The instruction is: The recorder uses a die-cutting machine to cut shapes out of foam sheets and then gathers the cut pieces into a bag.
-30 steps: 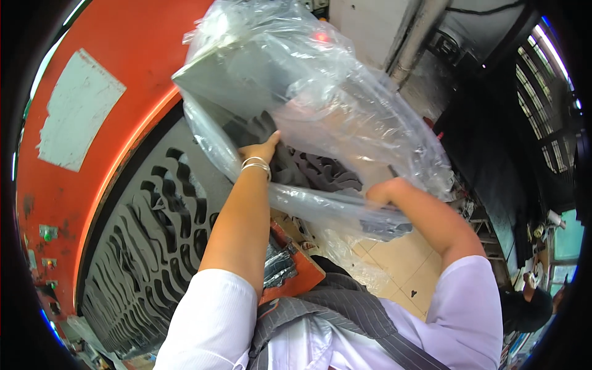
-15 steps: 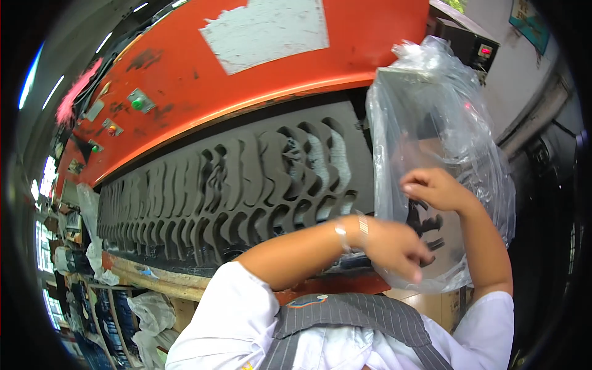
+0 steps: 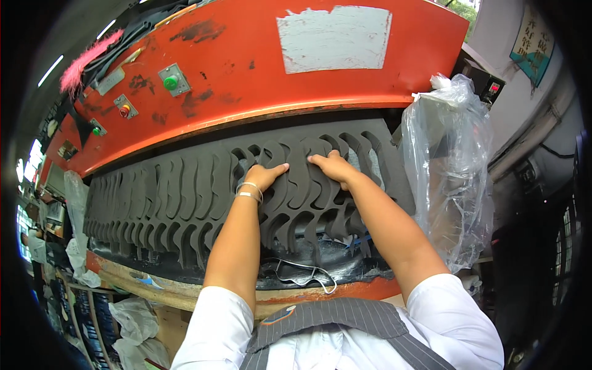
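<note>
A long dark grey foam sheet (image 3: 148,157), cut through with rows of wavy curved slots, lies before me. Over its right half, my left hand (image 3: 264,177) has its thumb on a curved foam piece (image 3: 298,169) and its fingers bent down into the cut-outs beside it. Close by on the right, my right hand (image 3: 333,168) also bears on the foam, thumb pointing toward the left one. The fingertips of both hands are partly hidden. Below the hands, some cut strips hang down at the sheet's near edge.
An orange-red machine beam (image 3: 228,80) with push buttons spans the far side. A clear plastic bag (image 3: 447,179) stands at the right. A thin pale curved loop (image 3: 302,280) lies on the black bed (image 3: 364,271), near the worn wooden edge (image 3: 185,290).
Both hands have moved left, from over the clear bag with dark cut pieces to the foam sheet. The view has shifted, and the pale loop now shows at the near edge.
</note>
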Demonstrator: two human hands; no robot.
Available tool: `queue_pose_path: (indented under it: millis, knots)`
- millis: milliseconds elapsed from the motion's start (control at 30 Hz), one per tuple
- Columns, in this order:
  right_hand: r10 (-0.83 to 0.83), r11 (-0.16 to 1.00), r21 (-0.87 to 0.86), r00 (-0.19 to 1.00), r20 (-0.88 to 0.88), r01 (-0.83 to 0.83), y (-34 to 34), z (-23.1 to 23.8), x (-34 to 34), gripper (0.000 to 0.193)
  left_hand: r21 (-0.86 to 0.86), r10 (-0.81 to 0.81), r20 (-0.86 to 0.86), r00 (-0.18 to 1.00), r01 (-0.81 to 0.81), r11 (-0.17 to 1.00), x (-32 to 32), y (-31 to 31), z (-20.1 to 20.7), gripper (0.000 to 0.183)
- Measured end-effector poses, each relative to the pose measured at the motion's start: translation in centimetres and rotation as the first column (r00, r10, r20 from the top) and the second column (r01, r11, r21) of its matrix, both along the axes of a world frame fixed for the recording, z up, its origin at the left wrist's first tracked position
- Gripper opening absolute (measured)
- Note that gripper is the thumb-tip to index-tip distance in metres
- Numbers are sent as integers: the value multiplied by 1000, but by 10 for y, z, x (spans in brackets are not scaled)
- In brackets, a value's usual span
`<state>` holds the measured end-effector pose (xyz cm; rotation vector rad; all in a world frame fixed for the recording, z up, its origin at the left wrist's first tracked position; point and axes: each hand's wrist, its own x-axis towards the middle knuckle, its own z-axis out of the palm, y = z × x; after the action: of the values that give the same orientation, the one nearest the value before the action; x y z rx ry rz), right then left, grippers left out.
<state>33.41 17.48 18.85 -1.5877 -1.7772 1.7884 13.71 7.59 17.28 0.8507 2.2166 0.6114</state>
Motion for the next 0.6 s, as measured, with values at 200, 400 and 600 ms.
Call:
queue_pose_path:
  millis: [200, 400, 600]
  knots:
    - [-273, 955, -23, 849, -453, 295, -39, -19, 12, 98, -33, -170, 28, 985, 171, 985, -38, -11, -32, 99]
    - [-233, 819, -133, 111, -966, 558, -69, 32, 70, 38, -41, -212, -119, 970, 209, 977, -41, -25, -23, 101]
    - [-79, 995, -88, 836, -543, 38, -44, 11, -17, 38, -12, -199, 21, 980, 199, 980, -35, -19, -20, 109]
